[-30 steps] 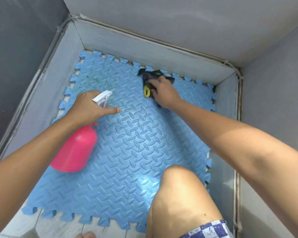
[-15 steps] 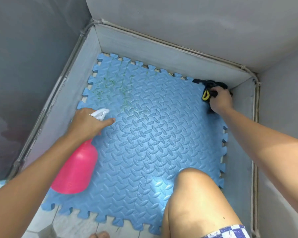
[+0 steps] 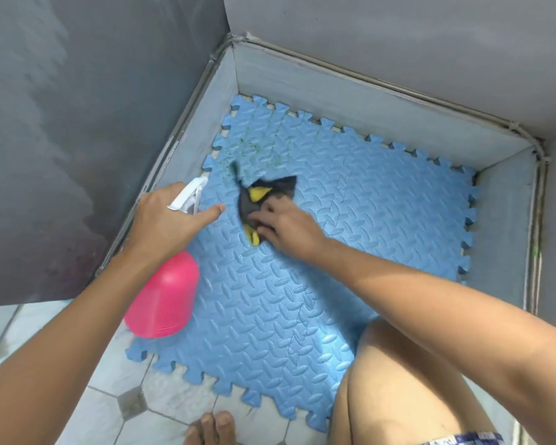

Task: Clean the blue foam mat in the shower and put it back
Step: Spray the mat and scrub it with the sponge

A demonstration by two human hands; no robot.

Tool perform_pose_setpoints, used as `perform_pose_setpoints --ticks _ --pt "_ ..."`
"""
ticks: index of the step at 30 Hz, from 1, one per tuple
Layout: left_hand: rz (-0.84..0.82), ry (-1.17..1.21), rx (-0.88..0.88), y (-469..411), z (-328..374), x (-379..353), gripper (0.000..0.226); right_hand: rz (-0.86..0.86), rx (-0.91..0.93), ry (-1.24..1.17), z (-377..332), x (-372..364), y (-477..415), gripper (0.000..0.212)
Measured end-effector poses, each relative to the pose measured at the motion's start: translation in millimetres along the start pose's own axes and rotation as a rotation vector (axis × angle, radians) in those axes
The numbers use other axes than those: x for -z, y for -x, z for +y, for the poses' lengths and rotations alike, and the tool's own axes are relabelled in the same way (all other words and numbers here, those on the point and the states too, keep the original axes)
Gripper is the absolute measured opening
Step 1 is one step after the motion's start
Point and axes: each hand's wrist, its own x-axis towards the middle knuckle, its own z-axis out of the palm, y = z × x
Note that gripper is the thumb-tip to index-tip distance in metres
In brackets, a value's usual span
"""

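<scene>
The blue foam mat point(image 3: 360, 226) with jigsaw edges lies flat on the shower floor, and green specks dot its far left corner. My left hand point(image 3: 166, 220) grips a pink spray bottle point(image 3: 164, 300) by its white trigger head, over the mat's left edge, index finger pointing right. My right hand point(image 3: 284, 228) presses a black and yellow cloth point(image 3: 260, 195) onto the mat just right of that finger. Part of the cloth is hidden under my fingers.
Grey walls point(image 3: 382, 43) close the mat in on the left, far and right sides. White floor tiles point(image 3: 116, 380) lie in front of it. My bare knee point(image 3: 414, 380) rises over the mat's near right corner, and toes point(image 3: 212, 428) show at the bottom edge.
My right hand has swept the cloth from the mat's far right corner across to the left, close to my left hand. The view has shifted left; the bottle stays in my left hand.
</scene>
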Motion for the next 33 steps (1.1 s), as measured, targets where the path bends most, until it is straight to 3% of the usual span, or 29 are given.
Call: perform_pose_setpoints --ticks 2,4,6,10,14,18,23,26,33 --pt "0.019 0.011 -0.019 -4 3 5 0.054 -0.138 0.230 0.030 -7 -7 2 0.029" --pt "0.038 0.006 -0.038 -6 5 7 0.049 -0.141 0.283 0.058 12 6 -15 0.027" --pt "0.058 0.015 -0.030 -7 3 7 0.047 -0.033 0.136 0.107 49 28 -42 0.028" --pt "0.077 0.019 -0.048 -2 -3 6 0.045 0.231 -0.481 0.155 131 76 -85 0.038" --pt "0.039 0.014 0.009 -5 -3 5 0.051 0.253 -0.585 0.171 126 71 -95 0.040" --pt "0.061 0.007 0.050 -3 -4 2 0.066 0.240 -0.572 0.147 129 74 -95 0.037" --pt "0.038 0.063 0.016 -1 -3 5 0.052 0.217 -0.552 0.151 130 75 -97 0.035" --pt "0.076 0.050 0.034 -3 -6 4 0.063 0.238 -0.529 0.135 127 71 -101 0.036" --pt "0.135 0.066 0.029 2 -5 0 0.052 0.185 -0.322 0.100 72 35 -158 0.042"
